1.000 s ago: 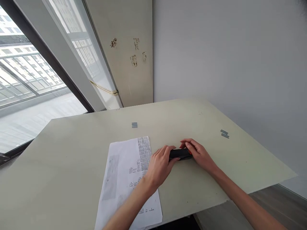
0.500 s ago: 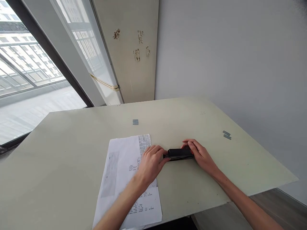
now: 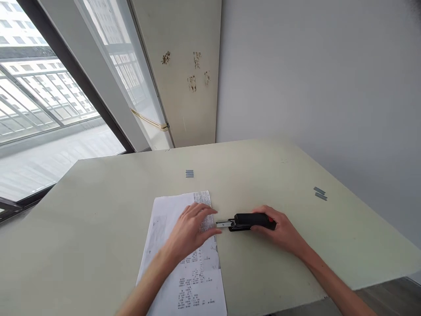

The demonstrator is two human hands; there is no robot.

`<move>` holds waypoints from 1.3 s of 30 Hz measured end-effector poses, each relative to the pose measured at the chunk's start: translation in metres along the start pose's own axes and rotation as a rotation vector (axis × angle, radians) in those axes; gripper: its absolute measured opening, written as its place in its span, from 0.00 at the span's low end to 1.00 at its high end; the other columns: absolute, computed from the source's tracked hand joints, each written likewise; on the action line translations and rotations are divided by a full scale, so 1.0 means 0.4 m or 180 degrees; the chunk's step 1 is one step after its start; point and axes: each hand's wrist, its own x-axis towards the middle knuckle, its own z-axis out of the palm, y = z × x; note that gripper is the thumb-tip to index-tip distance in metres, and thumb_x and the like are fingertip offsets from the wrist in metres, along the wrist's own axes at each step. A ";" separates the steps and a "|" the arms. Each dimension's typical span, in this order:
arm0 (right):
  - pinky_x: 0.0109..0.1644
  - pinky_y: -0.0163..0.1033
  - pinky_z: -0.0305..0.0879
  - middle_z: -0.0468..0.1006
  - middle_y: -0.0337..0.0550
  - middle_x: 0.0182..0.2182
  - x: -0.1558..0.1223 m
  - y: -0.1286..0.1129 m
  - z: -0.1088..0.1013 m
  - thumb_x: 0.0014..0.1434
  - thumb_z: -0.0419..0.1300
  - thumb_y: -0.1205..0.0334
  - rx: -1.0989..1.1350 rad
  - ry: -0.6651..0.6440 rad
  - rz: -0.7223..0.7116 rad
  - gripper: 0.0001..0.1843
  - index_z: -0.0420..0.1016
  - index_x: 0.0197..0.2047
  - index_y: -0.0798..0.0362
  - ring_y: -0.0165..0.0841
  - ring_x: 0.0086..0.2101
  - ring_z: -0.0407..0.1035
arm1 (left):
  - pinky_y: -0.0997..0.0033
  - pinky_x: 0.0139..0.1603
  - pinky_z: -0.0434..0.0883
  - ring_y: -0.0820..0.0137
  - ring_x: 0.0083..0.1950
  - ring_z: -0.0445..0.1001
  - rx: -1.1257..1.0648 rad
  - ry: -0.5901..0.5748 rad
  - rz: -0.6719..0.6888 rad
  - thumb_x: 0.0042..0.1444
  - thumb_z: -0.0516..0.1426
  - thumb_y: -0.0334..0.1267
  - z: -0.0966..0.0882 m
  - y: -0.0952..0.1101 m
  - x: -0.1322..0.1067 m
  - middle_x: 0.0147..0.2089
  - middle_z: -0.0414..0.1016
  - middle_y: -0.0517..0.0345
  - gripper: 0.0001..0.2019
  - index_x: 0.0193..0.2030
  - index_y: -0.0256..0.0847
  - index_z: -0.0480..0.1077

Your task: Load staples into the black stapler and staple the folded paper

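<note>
The black stapler (image 3: 251, 220) lies flat on the desk (image 3: 98, 210), just right of the printed sheet (image 3: 194, 281), its metal nose pointing at the sheet's edge. The right hand (image 3: 279, 229) grasps the stapler's rear end, apparently to steer it. The left hand (image 3: 190, 229) lies released, palm down on the sheet, likely pinning it flat. One of the staple strips (image 3: 190, 174) lies beyond the sheet, with more at the far right.

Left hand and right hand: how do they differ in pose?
The left hand lies flat, fingers spread, on the paper; the right hand curls around the stapler. The left hand holds nothing; the right hand grips. Both rest low on the table.
</note>
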 end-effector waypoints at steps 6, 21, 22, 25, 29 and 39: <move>0.44 0.42 0.68 0.81 0.41 0.42 0.001 -0.012 0.002 0.64 0.64 0.43 0.0034 0.0030 -0.0016 0.15 0.77 0.46 0.44 0.40 0.40 0.73 | 0.52 0.56 0.71 0.56 0.52 0.74 0.0758 0.0854 -0.0847 0.70 0.55 0.40 -0.041 -0.174 0.139 0.48 0.79 0.51 0.10 0.52 0.44 0.75; 0.43 0.43 0.68 0.81 0.41 0.41 0.006 -0.007 0.003 0.64 0.64 0.42 0.0159 -0.0043 0.0027 0.15 0.78 0.47 0.42 0.40 0.39 0.72 | 0.45 0.61 0.63 0.50 0.58 0.66 0.0386 0.1019 -0.0891 0.67 0.56 0.42 -0.033 -0.240 0.165 0.50 0.74 0.47 0.09 0.37 0.44 0.73; 0.42 0.42 0.68 0.81 0.41 0.41 0.006 -0.009 0.003 0.64 0.64 0.42 0.0189 -0.0037 0.0021 0.15 0.78 0.47 0.42 0.40 0.39 0.72 | 0.45 0.62 0.62 0.50 0.59 0.66 0.0265 0.1029 -0.0897 0.68 0.55 0.43 -0.037 -0.232 0.162 0.51 0.74 0.47 0.09 0.37 0.44 0.72; 0.44 0.43 0.68 0.81 0.41 0.41 0.005 -0.014 0.003 0.65 0.63 0.42 0.0201 0.0004 -0.0007 0.16 0.78 0.47 0.43 0.41 0.40 0.73 | 0.47 0.61 0.65 0.54 0.55 0.71 -0.0206 0.1036 -0.0957 0.70 0.53 0.46 -0.045 -0.191 0.152 0.49 0.77 0.49 0.11 0.40 0.44 0.69; 0.45 0.44 0.69 0.81 0.43 0.41 0.006 -0.011 0.006 0.63 0.63 0.40 0.0168 0.0082 -0.0061 0.19 0.78 0.47 0.46 0.41 0.40 0.73 | 0.59 0.49 0.73 0.64 0.41 0.76 -0.1090 0.0956 -0.1062 0.70 0.52 0.54 -0.038 -0.107 0.131 0.43 0.78 0.54 0.15 0.46 0.44 0.65; 0.46 0.45 0.70 0.83 0.44 0.40 0.002 -0.020 0.000 0.61 0.64 0.37 0.0245 0.0175 -0.0195 0.24 0.79 0.48 0.48 0.41 0.40 0.75 | 0.66 0.40 0.75 0.73 0.31 0.68 -0.2585 0.0368 -0.1334 0.68 0.50 0.64 0.025 0.091 0.043 0.35 0.70 0.57 0.29 0.49 0.37 0.74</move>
